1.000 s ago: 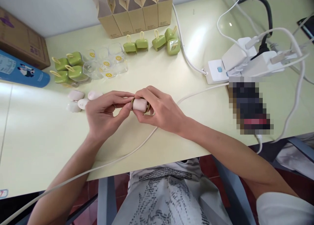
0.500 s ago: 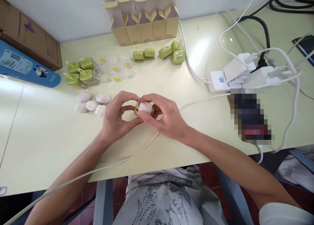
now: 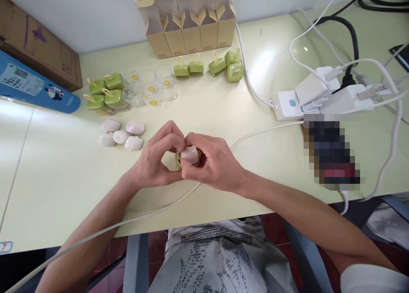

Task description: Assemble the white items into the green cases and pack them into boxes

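Observation:
Between my hands, near the table's middle, is a small white rounded case (image 3: pixel 189 155) sitting partly inside a green cover (image 3: pixel 178 161). My left hand (image 3: pixel 159 156) grips the cover from the left, its fingers curled over the top and thumb below. From the right, my right hand (image 3: pixel 217 161) pinches the white case with thumb and fingers, which hide part of both pieces. Several loose white cases (image 3: pixel 120 136) lie left of my left hand. Green lidded pieces with cream loops (image 3: pixel 196 68) stand farther back.
Clear plastic boxes (image 3: pixel 153 88) stand beside green-topped ones (image 3: pixel 105 92). Open cardboard boxes (image 3: pixel 191 37) line the wall. A power strip (image 3: pixel 284 105) and a blurred-out phone (image 3: pixel 332 152) are at right. A white cable (image 3: pixel 159 208) runs under my hands and over my left forearm.
Both hands have moved slightly toward me with the case and cover. My left fingers have shifted up onto the top edge. The view has shifted slightly.

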Action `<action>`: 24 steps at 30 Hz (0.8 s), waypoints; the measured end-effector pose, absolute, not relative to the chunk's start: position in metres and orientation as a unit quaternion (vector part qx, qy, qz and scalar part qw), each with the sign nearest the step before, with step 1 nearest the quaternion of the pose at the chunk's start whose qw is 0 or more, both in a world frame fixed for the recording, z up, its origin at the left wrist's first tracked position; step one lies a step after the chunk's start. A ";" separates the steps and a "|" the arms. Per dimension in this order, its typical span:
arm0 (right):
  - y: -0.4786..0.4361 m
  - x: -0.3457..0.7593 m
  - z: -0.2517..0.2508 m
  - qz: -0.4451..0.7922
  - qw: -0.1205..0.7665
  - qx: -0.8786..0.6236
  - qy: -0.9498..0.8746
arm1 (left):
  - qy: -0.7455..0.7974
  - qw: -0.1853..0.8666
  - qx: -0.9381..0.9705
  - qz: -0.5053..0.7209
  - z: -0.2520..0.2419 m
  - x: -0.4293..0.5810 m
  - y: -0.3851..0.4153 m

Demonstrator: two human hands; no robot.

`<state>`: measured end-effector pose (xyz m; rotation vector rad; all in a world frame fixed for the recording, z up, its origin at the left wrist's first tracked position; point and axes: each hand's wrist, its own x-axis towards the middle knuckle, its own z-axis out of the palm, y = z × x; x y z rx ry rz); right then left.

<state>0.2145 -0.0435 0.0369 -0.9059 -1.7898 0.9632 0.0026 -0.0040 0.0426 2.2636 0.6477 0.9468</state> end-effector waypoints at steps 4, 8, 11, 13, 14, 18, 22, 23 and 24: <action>-0.046 0.212 0.034 0.338 0.453 -0.382 -0.731 | 0.244 0.284 0.857 0.355 0.041 0.005 -0.005; -0.048 0.209 0.031 0.295 0.465 -0.394 -0.736 | 0.237 0.278 0.859 0.358 0.040 0.006 -0.005; -0.050 0.208 0.031 0.269 0.493 -0.383 -0.734 | 0.231 0.287 0.851 0.374 0.041 0.006 -0.002; -0.050 0.207 0.030 0.260 0.510 -0.372 -0.731 | 0.226 0.301 0.843 0.384 0.041 0.005 0.000; -0.051 0.207 0.030 0.258 0.514 -0.369 -0.730 | 0.222 0.309 0.840 0.388 0.041 0.004 0.001; -0.049 0.211 0.026 0.267 0.512 -0.359 -0.733 | 0.215 0.358 0.811 0.410 0.036 0.000 0.003; -0.044 0.220 0.022 0.307 0.522 -0.333 -0.723 | 0.243 0.403 0.764 0.441 0.032 -0.004 0.002; -0.042 0.222 0.022 0.322 0.525 -0.325 -0.718 | 0.251 0.407 0.756 0.447 0.032 -0.005 0.002; -0.041 0.223 0.023 0.339 0.527 -0.315 -0.713 | 0.257 0.409 0.750 0.452 0.033 -0.006 0.002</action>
